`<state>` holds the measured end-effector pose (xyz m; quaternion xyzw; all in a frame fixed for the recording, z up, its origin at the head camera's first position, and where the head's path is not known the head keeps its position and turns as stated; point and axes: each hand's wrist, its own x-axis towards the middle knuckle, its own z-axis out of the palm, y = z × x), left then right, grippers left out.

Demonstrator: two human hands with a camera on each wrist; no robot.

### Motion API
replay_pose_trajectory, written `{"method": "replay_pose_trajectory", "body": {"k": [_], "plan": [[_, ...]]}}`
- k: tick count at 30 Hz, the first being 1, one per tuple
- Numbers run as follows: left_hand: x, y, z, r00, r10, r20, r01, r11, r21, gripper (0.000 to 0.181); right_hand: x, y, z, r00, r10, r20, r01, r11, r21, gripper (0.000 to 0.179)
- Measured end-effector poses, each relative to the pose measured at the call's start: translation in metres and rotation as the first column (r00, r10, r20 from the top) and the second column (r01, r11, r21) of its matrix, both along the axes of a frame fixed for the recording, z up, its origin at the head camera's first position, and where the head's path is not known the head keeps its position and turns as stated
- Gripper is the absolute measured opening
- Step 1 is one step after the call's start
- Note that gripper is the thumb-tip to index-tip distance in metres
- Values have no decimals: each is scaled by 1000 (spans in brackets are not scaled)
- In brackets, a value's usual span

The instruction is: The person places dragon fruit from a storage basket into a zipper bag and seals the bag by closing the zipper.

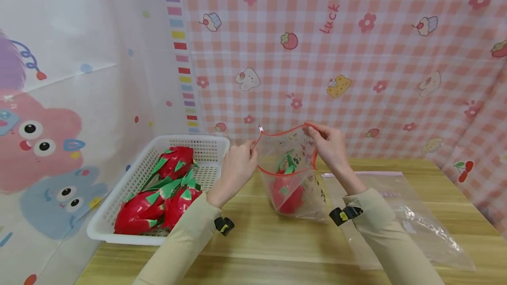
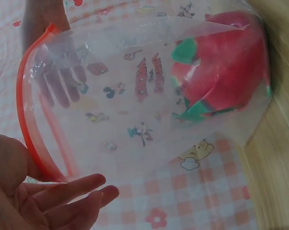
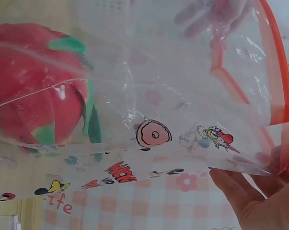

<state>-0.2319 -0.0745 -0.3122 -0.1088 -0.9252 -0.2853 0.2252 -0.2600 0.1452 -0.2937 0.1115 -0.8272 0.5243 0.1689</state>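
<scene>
A clear plastic zip bag (image 1: 314, 208) with a red-orange rim and printed cartoon figures stands upright on the table, its mouth spread wide. Inside, near the bottom, sits a red dragon fruit (image 1: 288, 195) with green leaf tips. My left hand (image 1: 237, 164) pinches the left end of the rim; in the left wrist view its other fingers (image 2: 82, 187) stick out loosely. At the opposite end, my right hand (image 1: 332, 146) pinches the rim between thumb and fingers. The right wrist view shows the dragon fruit (image 3: 36, 91) through the film, away from the mouth.
To the left, a white plastic basket (image 1: 97, 228) holds several red dragon fruits (image 1: 139, 212). A larger clear bag (image 1: 416, 219) with a pale zip strip lies flat under the right forearm. Behind the wooden table (image 1: 253, 250) hangs a checked cloth (image 1: 293, 74).
</scene>
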Motion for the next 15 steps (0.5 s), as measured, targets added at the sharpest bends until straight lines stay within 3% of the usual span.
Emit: {"method": "replay_pose_trajectory", "body": {"k": [6, 9, 13, 15], "plan": [[2, 0, -1, 1000, -12, 10, 12, 1000, 15, 32, 0, 1, -1, 1000, -5, 10, 5, 1000, 2, 35], [2, -1, -1, 998, -52, 27, 51, 998, 27, 34, 0, 0, -2, 1000, -1, 1, 1, 1000, -1, 36], [2, -10, 8, 983, -136, 122, 130, 990, 53, 40, -1, -2, -2, 1000, 5, -18, -5, 1000, -19, 36], [2, -19, 16, 970, -142, 195, 140, 990, 24, 45, 0, -2, -1, 1000, 6, -18, -7, 1000, -29, 35]]}}
